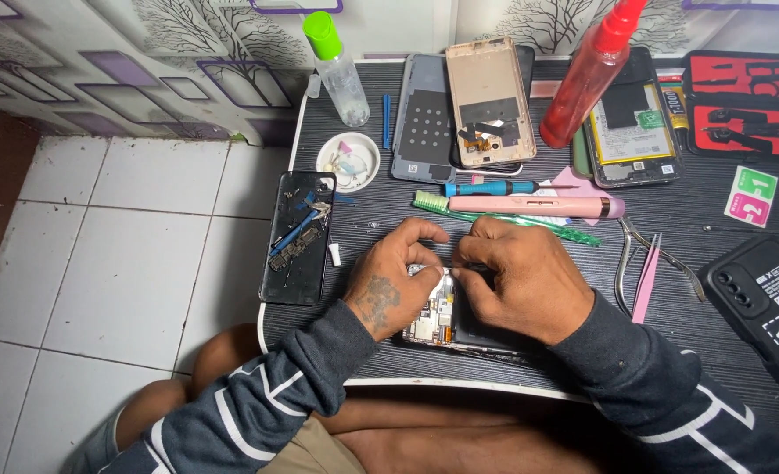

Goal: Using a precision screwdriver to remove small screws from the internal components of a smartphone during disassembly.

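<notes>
In the head view, a person sits at a dark ribbed table [512,360] with both hands over an opened smartphone [433,320] lying near the table's front edge, its circuit board exposed. The left hand [389,281] is curled, thumb and forefinger pinched on a small white strip [445,274] at the phone's upper edge. The right hand [521,281] is also closed, its fingertips [466,263] pinching the same spot from the other side, so the two hands nearly touch.

Just beyond the hands lie a pink pen-shaped tool [534,206], a green toothbrush [503,218] and a blue screwdriver [490,188]. To the right sit metal nippers [626,259] and pink tweezers [646,279]. To the left, a black phone panel [297,237] carries loose parts, with a small white dish [348,161] behind it. Further back stand a clear bottle with a green cap [337,68], a red spray bottle [587,75], a gold phone back cover [490,101] and a grey one [424,118]. A black phone case [767,298] lies at the far right.
</notes>
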